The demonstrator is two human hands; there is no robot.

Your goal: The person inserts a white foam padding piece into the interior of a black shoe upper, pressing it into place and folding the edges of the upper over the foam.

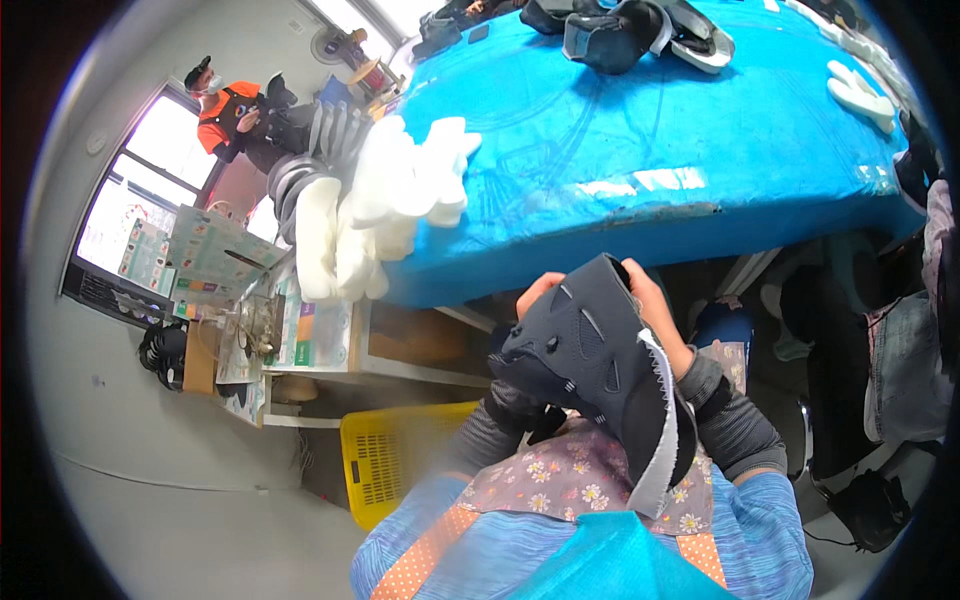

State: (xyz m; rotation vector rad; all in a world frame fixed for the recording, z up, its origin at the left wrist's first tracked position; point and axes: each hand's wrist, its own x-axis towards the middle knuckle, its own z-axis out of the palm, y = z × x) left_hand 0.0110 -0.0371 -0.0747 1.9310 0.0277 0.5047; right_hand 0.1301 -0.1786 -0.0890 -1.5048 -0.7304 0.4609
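I hold a dark grey shoe upper (590, 370) with a white zigzag-cut lining edge in front of my lap, below the edge of the blue table (640, 180). My left hand (535, 295) grips its upper left side, with only the fingers showing behind the fabric. My right hand (655, 305) clasps its top right edge, thumb over the rim. Both forearms wear dark ribbed sleeves over a flowered apron.
A pile of white foam shoe forms (385, 200) lies on the table's left corner. Dark shoe uppers (620, 35) and white pieces (860, 95) sit at the far side. A yellow plastic crate (390, 460) stands on the floor. Another person in orange (235, 120) sits far left.
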